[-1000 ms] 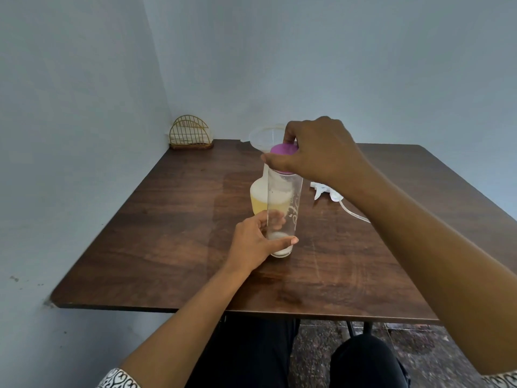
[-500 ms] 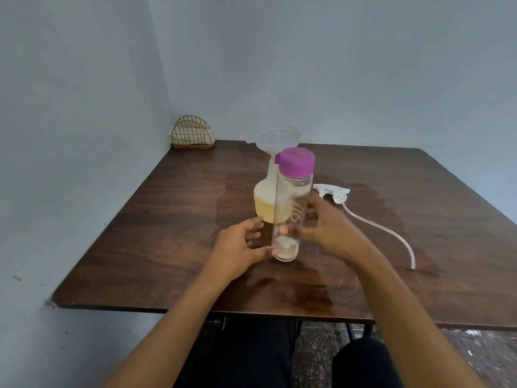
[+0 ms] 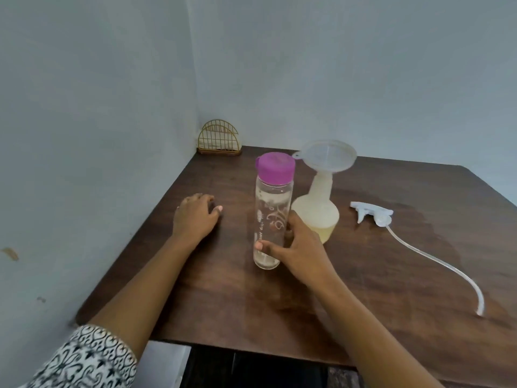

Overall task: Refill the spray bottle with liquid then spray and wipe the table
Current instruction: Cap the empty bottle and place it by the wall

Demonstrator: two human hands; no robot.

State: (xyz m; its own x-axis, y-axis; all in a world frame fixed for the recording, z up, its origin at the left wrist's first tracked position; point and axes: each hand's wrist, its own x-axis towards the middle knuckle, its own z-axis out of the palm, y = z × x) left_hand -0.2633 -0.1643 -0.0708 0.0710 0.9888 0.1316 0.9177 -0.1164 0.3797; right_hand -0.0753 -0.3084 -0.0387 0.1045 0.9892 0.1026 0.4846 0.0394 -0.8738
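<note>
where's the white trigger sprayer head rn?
Head view: the white trigger sprayer head lies flat on the brown wooden table, right of the translucent spray bottle topped with a clear funnel, its tube trailing toward the near right edge.

Capped bottle (image 3: 270, 217) upright on table (image 3: 363, 298); spray bottle (image 3: 317, 211) just right, funnel (image 3: 326, 156) in neck; trigger head (image 3: 373, 214) further right; wire rack (image 3: 219, 140) back-left corner.

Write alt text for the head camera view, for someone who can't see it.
A person's right hand grips a purple-capped clear bottle standing on a wooden table, while the left hand rests on the table. Beside it stands a spray bottle topped by a funnel, its white spray head lying to the right.
</note>
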